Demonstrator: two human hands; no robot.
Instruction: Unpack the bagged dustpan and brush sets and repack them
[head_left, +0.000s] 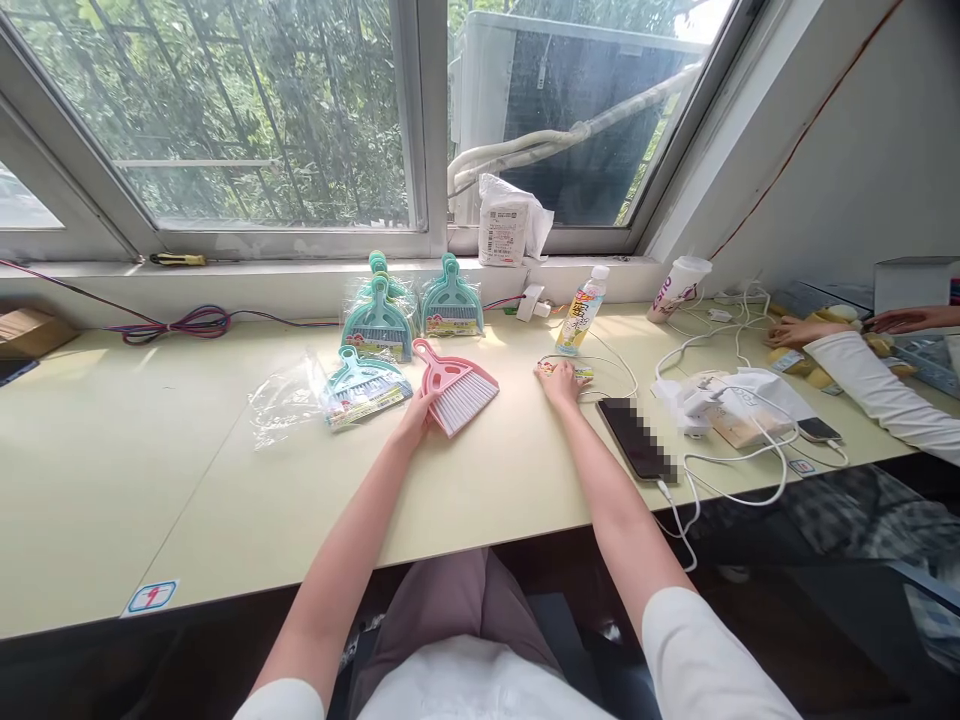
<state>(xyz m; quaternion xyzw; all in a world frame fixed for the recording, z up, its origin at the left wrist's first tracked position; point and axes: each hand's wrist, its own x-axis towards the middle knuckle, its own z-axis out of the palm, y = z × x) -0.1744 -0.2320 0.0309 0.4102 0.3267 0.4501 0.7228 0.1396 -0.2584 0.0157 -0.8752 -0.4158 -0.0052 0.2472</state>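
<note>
My left hand (417,411) rests at the near edge of a pink mini dustpan with a brush (455,385), fingers curled against it. A teal dustpan set in clear wrap (360,390) lies just left of it. My right hand (559,380) lies over a small printed label or packet (579,372) on the pale table, fingers bent onto it. Two more wrapped teal dustpan sets (379,320) (451,302) stand at the back by the window ledge.
An empty clear bag (281,405) lies left of the sets. A phone (637,440) on a white cable, a drink bottle (581,312), a cup (677,287) and a charger (694,405) sit right. Another person's sleeve and hands (870,375) reach in at far right.
</note>
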